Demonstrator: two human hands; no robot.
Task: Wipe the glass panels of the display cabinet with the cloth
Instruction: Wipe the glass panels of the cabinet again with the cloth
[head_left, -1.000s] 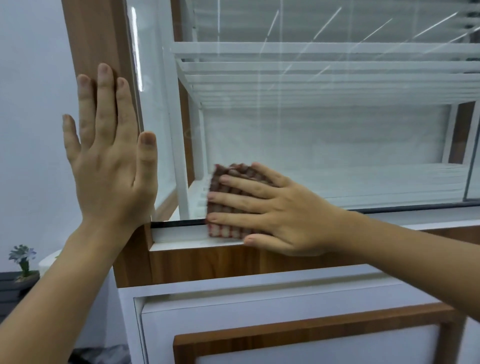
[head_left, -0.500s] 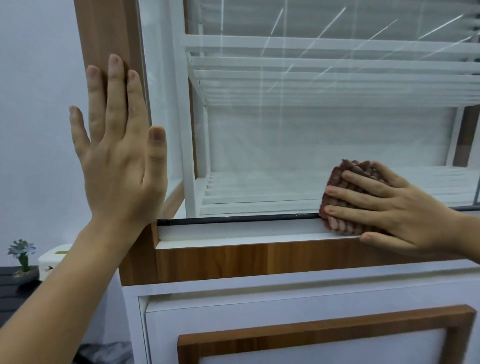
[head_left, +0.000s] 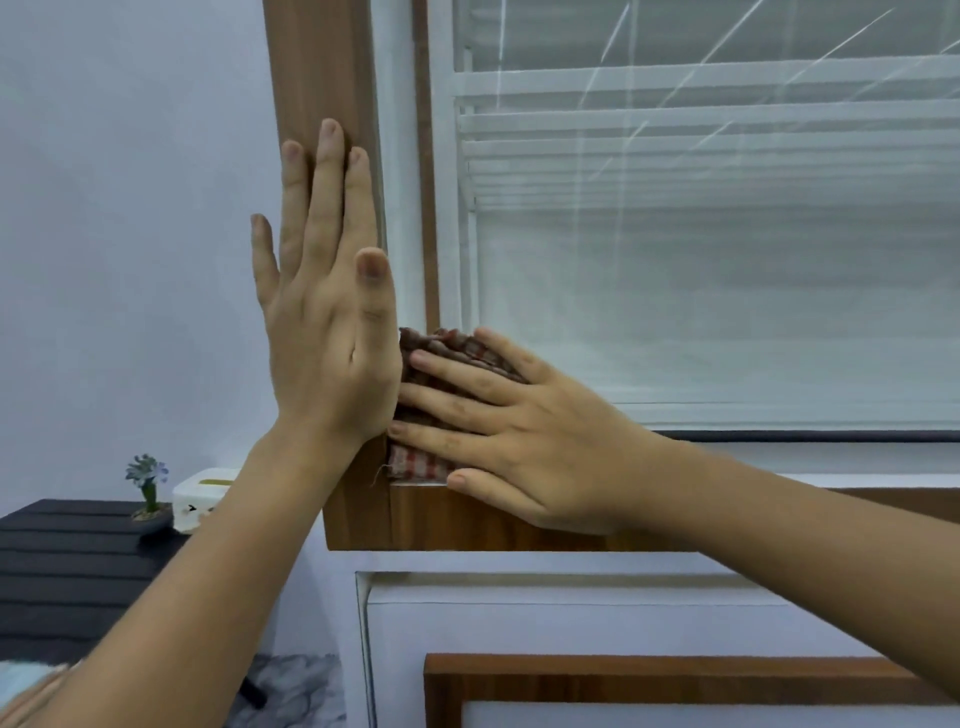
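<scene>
Pale wall (head_left: 130, 208) behind, with a dark slatted desk (head_left: 67, 561) low on the left carrying a small potted plant (head_left: 147, 483) and a white box (head_left: 200, 499). Filled most of the view: the display cabinet, with its wooden corner post (head_left: 317, 78), front glass panel (head_left: 701, 270) and white shelves (head_left: 701, 130) behind the glass.

Left hand (head_left: 327, 338) laid flat and open against the wooden corner post, fingers straight up, gripping nothing; seemed a brace only. Right hand (head_left: 524, 441) spread flat over the checked red cloth (head_left: 421, 465), fingers pointing left, fingertips just beside the left hand's edge. No closed grip on the cloth: pinned by palm pressure rather than pinched. Cloth folded thick and pressed into the bottom-left corner of the front glass panel, its lower edge lapping over the dark seal (head_left: 805, 435) and the white sill (head_left: 857, 460) onto the wood trim (head_left: 467, 519).

Judged to be mid-wipe along the bottom strip, at the left end of a stroke. To do it well: keep the fingers flat and the pressure even, push the fold right into the corner where grime gathers, then overlap each pass slightly. Worth lifting the cloth off the trim and onto the glass. Streaks across the upper pane may be reflections or smears; could not tell which.
</scene>
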